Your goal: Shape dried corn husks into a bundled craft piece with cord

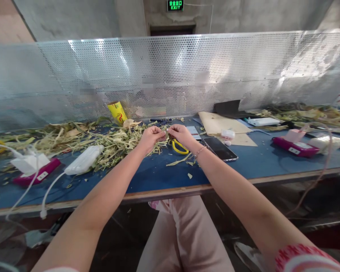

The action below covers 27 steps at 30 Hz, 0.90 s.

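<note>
Between fingertips, a seemingly pale scrap.

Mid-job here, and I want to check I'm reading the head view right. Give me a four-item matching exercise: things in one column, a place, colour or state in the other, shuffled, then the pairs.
Things
1. Left hand and right hand
2. Phone
3. Yellow tube
4. Exit sign

Descriptions
A. Tilted, beside the dried plant heap
B. Lit green, above the perforated panel
C. Close together, fingertips pinched
D. Dark screen up, lying on the blue table

Right pairs: 1-C; 2-D; 3-A; 4-B
</note>
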Each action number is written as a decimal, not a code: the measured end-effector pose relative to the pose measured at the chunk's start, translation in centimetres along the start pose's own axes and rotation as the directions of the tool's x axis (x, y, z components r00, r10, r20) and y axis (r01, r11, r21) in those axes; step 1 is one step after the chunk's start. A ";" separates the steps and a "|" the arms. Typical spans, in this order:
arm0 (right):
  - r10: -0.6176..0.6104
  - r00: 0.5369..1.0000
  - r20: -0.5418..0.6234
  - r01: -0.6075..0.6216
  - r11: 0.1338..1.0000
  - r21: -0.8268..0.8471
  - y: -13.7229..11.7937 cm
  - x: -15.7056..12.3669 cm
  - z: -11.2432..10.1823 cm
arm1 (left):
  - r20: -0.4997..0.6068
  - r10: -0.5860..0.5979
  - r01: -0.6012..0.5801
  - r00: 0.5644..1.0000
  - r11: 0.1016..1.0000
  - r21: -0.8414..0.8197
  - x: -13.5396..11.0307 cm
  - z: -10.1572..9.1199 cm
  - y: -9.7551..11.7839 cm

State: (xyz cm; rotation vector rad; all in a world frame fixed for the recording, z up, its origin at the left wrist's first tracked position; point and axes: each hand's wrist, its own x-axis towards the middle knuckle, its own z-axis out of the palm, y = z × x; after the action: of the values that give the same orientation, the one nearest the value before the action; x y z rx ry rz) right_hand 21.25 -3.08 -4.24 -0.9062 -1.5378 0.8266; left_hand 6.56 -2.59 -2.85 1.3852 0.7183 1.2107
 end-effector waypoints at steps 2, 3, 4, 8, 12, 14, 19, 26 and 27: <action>0.012 1.000 0.002 -0.012 1.000 -0.007 -0.3 -0.1 0.0 | 0.006 -0.029 0.029 1.000 0.998 -0.057 -0.2 0.2 0.1; 0.024 1.000 0.013 -0.024 1.000 -0.004 -0.4 -0.1 0.1 | 0.014 -0.038 0.039 0.999 0.996 -0.075 -0.2 0.2 0.1; 0.037 0.999 0.025 -0.037 0.999 0.003 -0.5 -0.1 0.1 | 0.022 -0.045 0.047 0.999 0.995 -0.088 -0.2 0.2 0.1; 0.065 0.996 0.065 -0.070 0.995 0.077 -0.6 -0.2 0.2 | 0.051 -0.067 0.073 0.996 0.990 -0.117 -0.2 0.1 0.2; 0.059 0.993 0.107 -0.077 0.982 0.174 -0.7 -0.3 0.2 | 0.079 -0.067 0.077 0.995 0.988 -0.135 -0.3 0.1 0.4; 0.072 0.991 0.112 -0.095 0.972 0.215 -0.8 -0.4 0.2 | 0.093 -0.067 0.080 0.993 0.987 -0.142 -0.4 0.1 0.6; 0.123 0.988 0.091 -0.141 0.965 0.220 -1.1 -0.4 0.1 | 0.111 -0.068 0.080 0.991 0.992 -0.103 -0.4 0.2 0.9; -0.019 0.998 -0.060 0.014 0.997 -0.075 -0.9 0.2 0.0 | 0.062 0.043 -0.043 0.997 0.999 -0.011 -0.4 0.4 0.4; -0.055 0.995 -0.081 0.046 0.993 -0.108 -0.9 0.2 0.0 | 0.048 0.063 -0.064 0.997 0.998 0.011 -0.3 0.4 0.2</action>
State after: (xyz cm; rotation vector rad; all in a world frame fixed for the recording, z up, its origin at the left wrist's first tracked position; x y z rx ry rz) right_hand 21.15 -3.28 -3.33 -0.9637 -1.5367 0.6680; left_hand 6.74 -3.06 -2.67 1.4517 0.6542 1.2205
